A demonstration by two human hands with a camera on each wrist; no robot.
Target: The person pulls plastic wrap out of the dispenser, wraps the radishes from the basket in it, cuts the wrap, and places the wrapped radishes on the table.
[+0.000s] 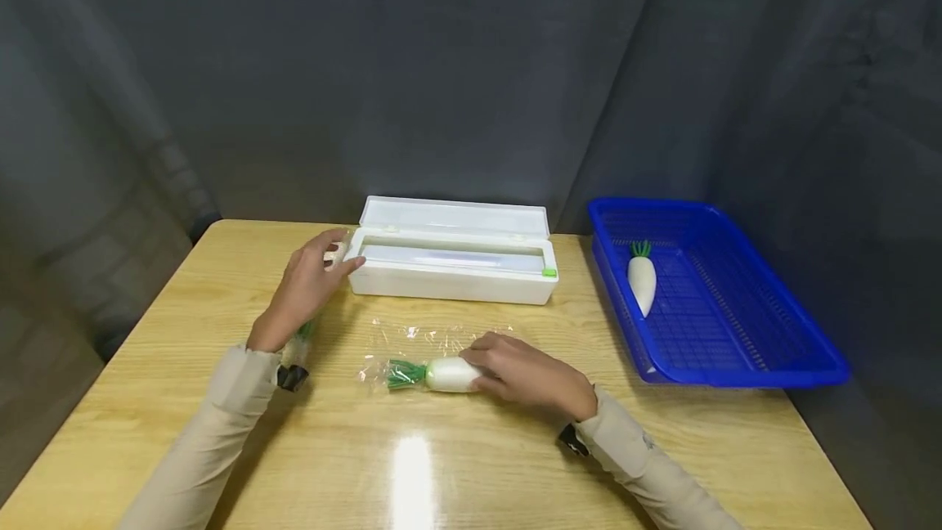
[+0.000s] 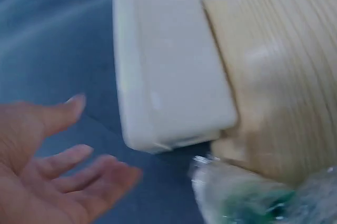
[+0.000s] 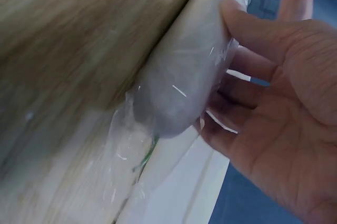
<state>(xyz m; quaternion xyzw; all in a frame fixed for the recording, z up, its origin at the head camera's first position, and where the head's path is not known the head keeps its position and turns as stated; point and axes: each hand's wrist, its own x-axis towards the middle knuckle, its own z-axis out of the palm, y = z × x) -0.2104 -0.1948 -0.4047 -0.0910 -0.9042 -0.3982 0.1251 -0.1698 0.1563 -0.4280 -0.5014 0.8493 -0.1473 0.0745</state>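
A white radish (image 1: pixel 449 375) with green tops lies on clear plastic film (image 1: pixel 423 340) near the table's middle. My right hand (image 1: pixel 526 373) grips its tapered end; in the right wrist view, thumb and fingers curl round the film-covered radish (image 3: pixel 181 71). My left hand (image 1: pixel 300 291) is at the left end of a white film dispenser (image 1: pixel 449 280), whose lid is raised. In the left wrist view that hand (image 2: pixel 58 166) has its fingers apart, holding nothing, beside the box (image 2: pixel 179 66). A film-wrapped bundle with green (image 2: pixel 253 197) lies nearby, mostly hidden behind the left wrist in the head view.
At the right stands a blue plastic basket (image 1: pixel 751 268) with another white radish (image 1: pixel 643 283) inside. A green slider (image 1: pixel 549 272) sits at the dispenser's right front edge. Dark curtains (image 1: pixel 441 80) hang behind the wooden table (image 1: pixel 515 464).
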